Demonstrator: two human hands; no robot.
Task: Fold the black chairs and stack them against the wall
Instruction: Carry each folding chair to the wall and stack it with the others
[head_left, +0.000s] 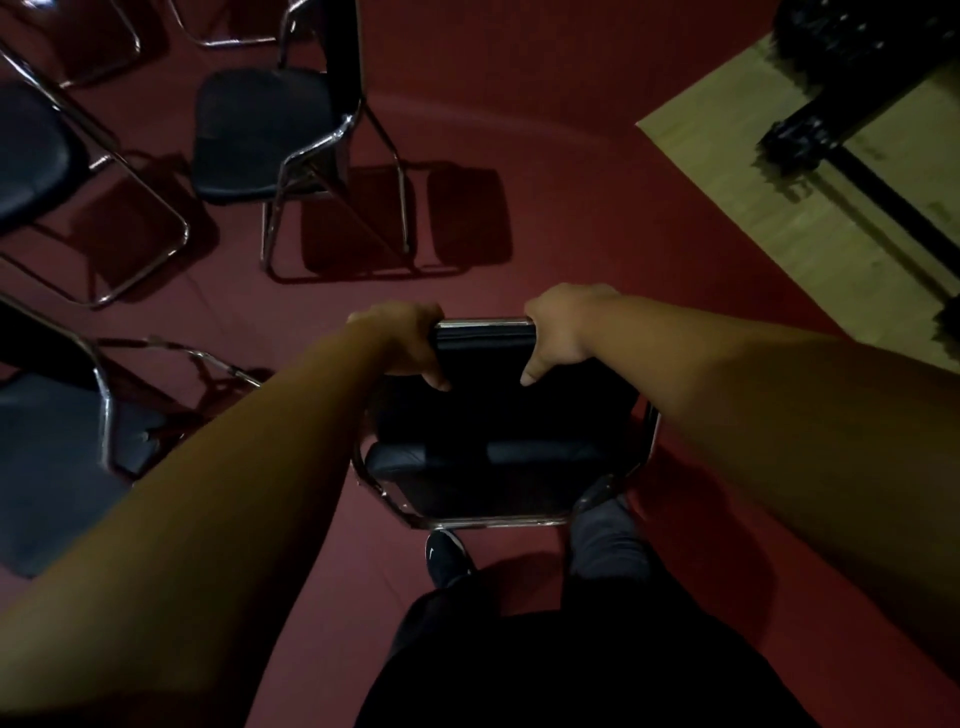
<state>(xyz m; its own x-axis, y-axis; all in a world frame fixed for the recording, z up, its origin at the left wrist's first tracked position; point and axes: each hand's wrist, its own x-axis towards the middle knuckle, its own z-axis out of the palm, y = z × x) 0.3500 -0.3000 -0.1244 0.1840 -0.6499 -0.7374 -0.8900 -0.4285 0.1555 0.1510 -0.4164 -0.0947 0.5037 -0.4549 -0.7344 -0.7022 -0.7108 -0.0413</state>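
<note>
A black folding chair (498, 436) with a chrome frame stands right in front of me on the red carpet. My left hand (410, 343) grips the left end of its top backrest bar. My right hand (558, 332) grips the right end of the same bar, thumb pointing down over the backrest. The chair's seat edge and lower frame show below my hands, close to my feet. An unfolded black chair (265, 135) stands further ahead on the left.
More unfolded black chairs stand at the left edge (31, 156) and lower left (57, 441). A pale wooden floor strip (810, 171) with dark equipment (852, 78) lies at the upper right. My shoes (449, 558) are just behind the held chair.
</note>
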